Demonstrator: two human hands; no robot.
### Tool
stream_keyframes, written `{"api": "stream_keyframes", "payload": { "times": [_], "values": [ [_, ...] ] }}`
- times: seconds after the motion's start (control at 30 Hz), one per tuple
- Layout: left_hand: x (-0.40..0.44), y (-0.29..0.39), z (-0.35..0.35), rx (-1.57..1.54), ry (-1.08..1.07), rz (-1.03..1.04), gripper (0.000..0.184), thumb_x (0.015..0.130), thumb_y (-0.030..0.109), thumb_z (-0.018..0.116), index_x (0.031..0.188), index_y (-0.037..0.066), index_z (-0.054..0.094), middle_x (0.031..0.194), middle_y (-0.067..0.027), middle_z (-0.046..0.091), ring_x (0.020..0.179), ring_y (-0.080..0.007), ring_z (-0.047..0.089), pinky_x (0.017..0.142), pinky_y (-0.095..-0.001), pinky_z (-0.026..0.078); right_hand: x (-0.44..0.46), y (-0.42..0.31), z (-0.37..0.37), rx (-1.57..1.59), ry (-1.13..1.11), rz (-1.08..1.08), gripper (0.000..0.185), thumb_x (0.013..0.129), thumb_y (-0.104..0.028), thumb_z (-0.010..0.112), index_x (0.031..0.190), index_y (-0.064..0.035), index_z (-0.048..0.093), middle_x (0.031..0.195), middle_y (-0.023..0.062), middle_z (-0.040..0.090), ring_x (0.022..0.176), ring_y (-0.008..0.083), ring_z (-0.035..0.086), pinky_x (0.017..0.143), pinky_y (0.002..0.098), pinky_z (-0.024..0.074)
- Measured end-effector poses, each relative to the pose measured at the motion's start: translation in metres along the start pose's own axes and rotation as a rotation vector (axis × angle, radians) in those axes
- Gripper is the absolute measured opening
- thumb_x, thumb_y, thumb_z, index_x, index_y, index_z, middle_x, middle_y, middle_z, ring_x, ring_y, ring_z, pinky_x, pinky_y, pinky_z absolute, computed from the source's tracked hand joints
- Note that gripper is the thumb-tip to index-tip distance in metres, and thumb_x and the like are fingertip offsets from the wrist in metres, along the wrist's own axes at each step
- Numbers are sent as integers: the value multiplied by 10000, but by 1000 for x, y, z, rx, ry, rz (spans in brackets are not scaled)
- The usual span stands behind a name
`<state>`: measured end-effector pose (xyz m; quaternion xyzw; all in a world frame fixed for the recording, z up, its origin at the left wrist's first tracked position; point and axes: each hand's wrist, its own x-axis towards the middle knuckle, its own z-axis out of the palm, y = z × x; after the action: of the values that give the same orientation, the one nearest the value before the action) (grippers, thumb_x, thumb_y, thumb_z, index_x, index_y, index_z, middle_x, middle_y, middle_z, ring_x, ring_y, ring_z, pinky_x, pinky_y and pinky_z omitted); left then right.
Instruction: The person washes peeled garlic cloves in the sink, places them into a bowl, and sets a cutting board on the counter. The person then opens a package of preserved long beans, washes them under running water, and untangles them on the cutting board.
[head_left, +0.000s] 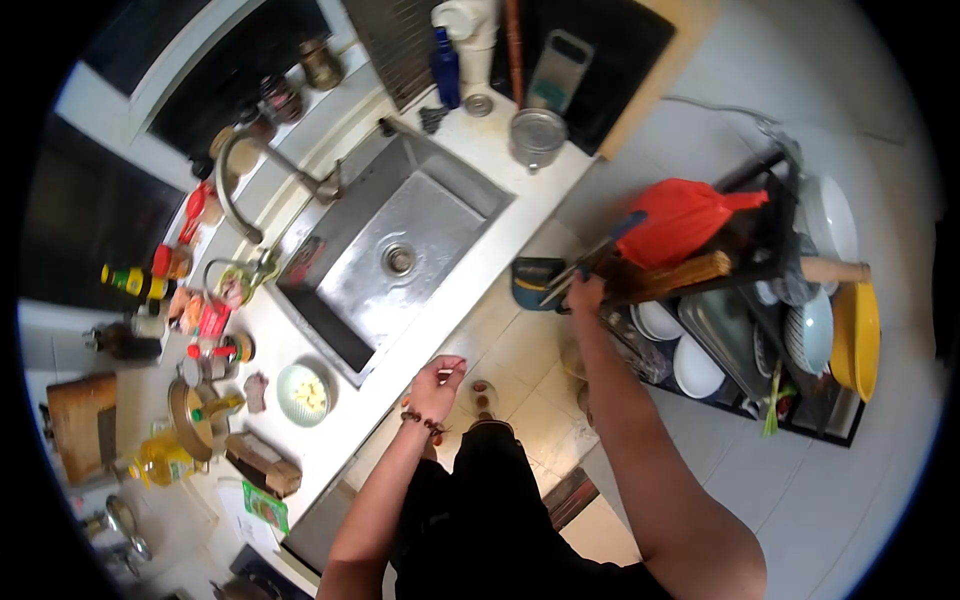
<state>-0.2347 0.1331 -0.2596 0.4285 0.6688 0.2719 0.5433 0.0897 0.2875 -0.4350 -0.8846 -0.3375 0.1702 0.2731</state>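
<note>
My left hand (440,388) hovers by the counter's front edge, fingers loosely curled in, with no object visible in them. A beaded bracelet (423,424) circles that wrist. Reaching out to the shelf rack (745,290), my right hand (586,294) is closed at its near corner. Long thin blade-like pieces (562,284) and a blue handle-like end (628,224) show around it; blur hides exactly what the fingers grip. Just beyond hangs a dark holder with a blue lower part (535,296). A red plastic bag (672,222) rests on top of the rack.
A steel sink (440,215) with a curved faucet (228,200) is set into the white counter (345,425). On the counter stand a bowl of pale pieces (292,412), a carton (262,464) and several bottles. White bowls (697,366) and a yellow basin (855,338) sit in the rack.
</note>
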Motion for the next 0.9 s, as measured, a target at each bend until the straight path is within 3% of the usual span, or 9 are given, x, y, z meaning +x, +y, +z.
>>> {"api": "stream_keyframes", "payload": {
  "times": [0.1, 0.17, 0.23, 0.37, 0.57, 0.7, 0.77, 0.83, 0.9],
  "values": [
    [4, 2, -12, -31, 69, 4, 201, 960, 194, 690, 1094, 48, 724, 873, -29, 721, 789, -97, 657, 673, -255, 517, 45, 22, 24, 168, -52, 55, 497, 900, -405, 698, 1044, 70, 670, 884, 279, 705, 905, 483, 679, 822, 496, 546],
    [2, -2, -19, -43, 87, -10, 213, 960, 198, 692, 1103, 43, 720, 907, -31, 722, 798, -99, 659, 683, -258, 519, 93, 71, 74, 378, -137, 266, 276, 954, -243, 627, 826, -9, 700, 772, 142, 688, 640, 269, 651, 619, 436, 493],
    [-2, -11, -29, -59, 118, -17, 214, 961, 196, 690, 1108, 43, 716, 921, -31, 721, 802, -100, 661, 685, -260, 520, 73, 21, 26, 556, -201, 310, 281, 961, -192, 610, 742, -19, 645, 688, 80, 629, 550, 172, 556, 532, 371, 416],
    [-20, -41, -65, -160, 189, -39, 212, 966, 191, 681, 1121, 49, 708, 950, -30, 719, 824, -112, 677, 692, -267, 531, 65, 17, 10, 705, -289, 294, 204, 909, -202, 700, 856, -28, 608, 649, 57, 598, 503, 147, 514, 481, 312, 382],
    [-70, -107, -156, -254, 438, -206, 182, 977, 175, 648, 1111, 64, 699, 1000, -33, 715, 853, -151, 706, 698, -295, 557, 18, 53, -6, 623, -274, 263, 416, 962, -379, 632, 860, 24, 620, 668, 87, 553, 580, 217, 518, 548, 435, 409],
    [-107, -154, -201, -368, 657, -264, 227, 990, 252, 652, 1116, 64, 682, 1005, -41, 706, 851, -165, 707, 693, -310, 560, -29, 81, -3, 260, -288, 58, 460, 971, -384, 612, 1023, 71, 660, 861, 159, 651, 770, 305, 594, 718, 468, 460],
    [-121, -172, -216, -439, 737, -280, 232, 990, 257, 653, 1117, 65, 677, 1011, -41, 703, 854, -168, 707, 689, -312, 560, -62, 103, 37, 271, -512, -317, 416, 971, -271, 623, 1221, 62, 635, 1071, 175, 686, 976, 276, 652, 844, 418, 507],
    [-130, -183, -228, -511, 820, -283, 239, 985, 266, 659, 1119, 67, 665, 1026, -40, 689, 862, -174, 707, 674, -311, 561, -146, 10, 43, 628, -704, -211, 410, 965, -120, 612, 1342, 37, 569, 1191, 151, 672, 1094, 242, 646, 913, 349, 523],
    [-133, -194, -239, -543, 859, -286, 242, 984, 261, 658, 1131, 68, 661, 1022, -38, 683, 860, -173, 706, 671, -311, 562, -233, -107, 18, 615, -1029, -352, 434, 957, -29, 616, 1379, 26, 531, 1267, 125, 645, 1095, 199, 635, 924, 304, 527]
  ]
}}
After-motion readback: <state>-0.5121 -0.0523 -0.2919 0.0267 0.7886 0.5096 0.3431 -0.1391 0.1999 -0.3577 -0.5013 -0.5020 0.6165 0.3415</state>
